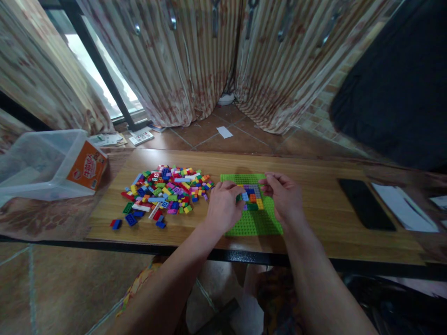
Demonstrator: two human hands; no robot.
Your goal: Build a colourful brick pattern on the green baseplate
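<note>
A green studded baseplate [256, 225] lies on the wooden table, with a block of joined, coloured toy bricks [252, 197] on its middle. Over the plate's left side is my left hand [225, 204], its fingers pinched at the left edge of the joined bricks. A small dark green brick [239, 197] shows between those fingertips. My right hand [284, 197] hovers at the plate's right side, fingers curled and thumb against them. Whatever its fingertips may hold is hidden or too small to name.
Left of the plate spreads a pile of loose toy bricks [167, 190]. A clear plastic bin [42, 163] with an orange label stands at the far left. On the right lie a black flat phone-like slab [366, 204] and white paper [403, 207]. The table's dark front edge [251, 256] runs below my forearms.
</note>
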